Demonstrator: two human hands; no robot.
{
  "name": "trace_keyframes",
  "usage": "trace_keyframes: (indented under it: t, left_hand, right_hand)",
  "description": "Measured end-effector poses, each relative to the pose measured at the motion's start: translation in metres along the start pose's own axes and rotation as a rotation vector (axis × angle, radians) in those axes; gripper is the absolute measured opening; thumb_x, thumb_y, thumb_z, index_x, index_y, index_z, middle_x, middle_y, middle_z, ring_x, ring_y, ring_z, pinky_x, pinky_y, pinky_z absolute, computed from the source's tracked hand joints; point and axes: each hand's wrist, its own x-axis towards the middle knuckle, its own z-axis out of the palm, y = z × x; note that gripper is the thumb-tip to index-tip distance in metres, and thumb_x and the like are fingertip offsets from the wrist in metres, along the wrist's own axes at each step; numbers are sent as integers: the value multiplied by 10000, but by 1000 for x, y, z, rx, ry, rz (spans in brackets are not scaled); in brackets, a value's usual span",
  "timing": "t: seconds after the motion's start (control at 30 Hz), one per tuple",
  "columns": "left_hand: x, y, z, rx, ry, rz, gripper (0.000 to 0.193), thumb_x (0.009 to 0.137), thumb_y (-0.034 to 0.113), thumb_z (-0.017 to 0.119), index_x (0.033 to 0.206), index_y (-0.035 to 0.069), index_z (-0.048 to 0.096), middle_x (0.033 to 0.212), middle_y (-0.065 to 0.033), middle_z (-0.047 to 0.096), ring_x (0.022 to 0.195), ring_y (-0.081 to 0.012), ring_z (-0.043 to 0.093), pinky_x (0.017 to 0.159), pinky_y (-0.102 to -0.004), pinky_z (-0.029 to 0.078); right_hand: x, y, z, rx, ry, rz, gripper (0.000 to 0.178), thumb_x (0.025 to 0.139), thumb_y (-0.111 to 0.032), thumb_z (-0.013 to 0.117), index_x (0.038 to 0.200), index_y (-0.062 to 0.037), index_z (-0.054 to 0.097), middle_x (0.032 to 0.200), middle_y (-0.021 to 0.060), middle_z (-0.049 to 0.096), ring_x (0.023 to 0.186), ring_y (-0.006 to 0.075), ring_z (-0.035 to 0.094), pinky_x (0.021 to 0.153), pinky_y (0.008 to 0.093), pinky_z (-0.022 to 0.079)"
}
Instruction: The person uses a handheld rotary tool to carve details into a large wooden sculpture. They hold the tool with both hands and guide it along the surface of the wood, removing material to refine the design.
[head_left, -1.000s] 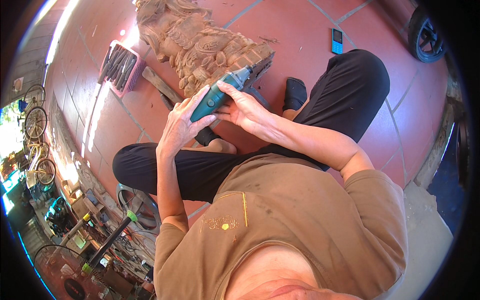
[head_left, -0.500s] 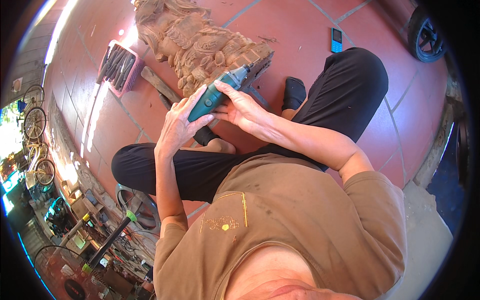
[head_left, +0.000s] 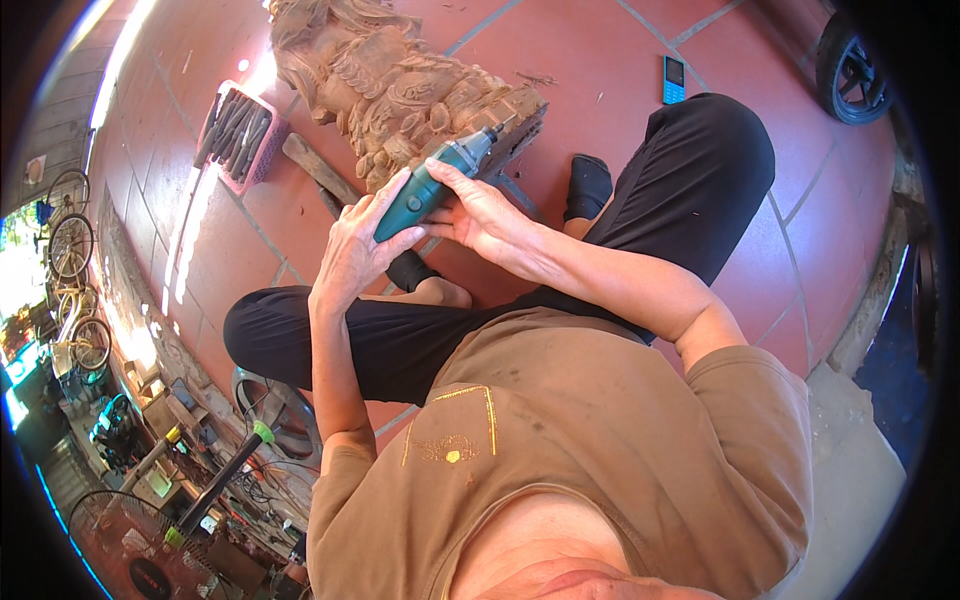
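A green rotary tool [head_left: 410, 203] with a grey nose and a thin bit is held between my two hands, its tip angled up and to the right. My left hand [head_left: 352, 245] wraps the rear end of the body. My right hand [head_left: 477, 213] grips it nearer the nose, thumb on top, with some fingers hidden beneath. Just beyond the tool lies a carved wooden sculpture [head_left: 390, 90], brown and full of relief, its flat base toward the right. The bit shows in front of that base; whether it touches the wood I cannot tell.
A pink basket [head_left: 272, 140] of dark chisel-like tools stands at the left, with a wooden mallet [head_left: 318, 170] beside it. A blue keypad phone [head_left: 673, 80] lies on the red tiles. A wheel [head_left: 853, 70] is at far right, a fan [head_left: 130, 545] at lower left. My folded legs frame the space.
The rotary tool and both hands have barely shifted. A thin bit now shows more plainly at the tool's tip.
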Motion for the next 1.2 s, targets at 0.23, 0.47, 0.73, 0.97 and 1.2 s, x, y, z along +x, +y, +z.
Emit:
trace_keyframes:
  t: [0.23,0.47,0.73,0.97,1.2]
  left_hand:
    - [-2,-6,4,-30,39,11,754,846,393,781,1512,215,477,1208,-180,670,1013,-391,635,930,-453,493]
    - [-2,-6,4,-8,42,7,739,849,330,785,1505,176,481,1226,-186,658,1029,-381,636,934,-437,501]
    - [-3,-8,5,-10,88,42,732,854,359,777,1506,207,482,1137,-186,668,945,-397,632,901,-444,498]
    - [-1,-8,4,-25,39,22,735,850,325,785,1504,180,483,1244,-178,656,1047,-385,629,944,-435,494]
    - [0,-1,-1,-16,1,-11,736,838,233,800,1494,110,490,1325,-200,638,1125,-369,635,982,-413,492]
  right_hand:
    - [-1,0,3,3,9,-14,372,960,-368,703,1138,-51,618,1099,111,697,1031,263,695,974,483,559]
    - [1,-2,5,-31,5,-11,391,953,-380,710,1156,-64,600,1099,110,691,1039,282,691,955,491,556]
    - [6,-1,5,-30,1,-6,411,949,-384,714,1169,-60,590,1109,117,686,1050,288,685,958,497,551]
    - [2,-1,3,-20,-2,-8,416,961,-377,701,1188,-48,588,1122,116,680,1046,267,687,960,493,557]
    - [-1,-2,6,-25,15,-20,412,962,-376,699,1186,-48,592,1123,113,683,1041,260,688,950,486,566]
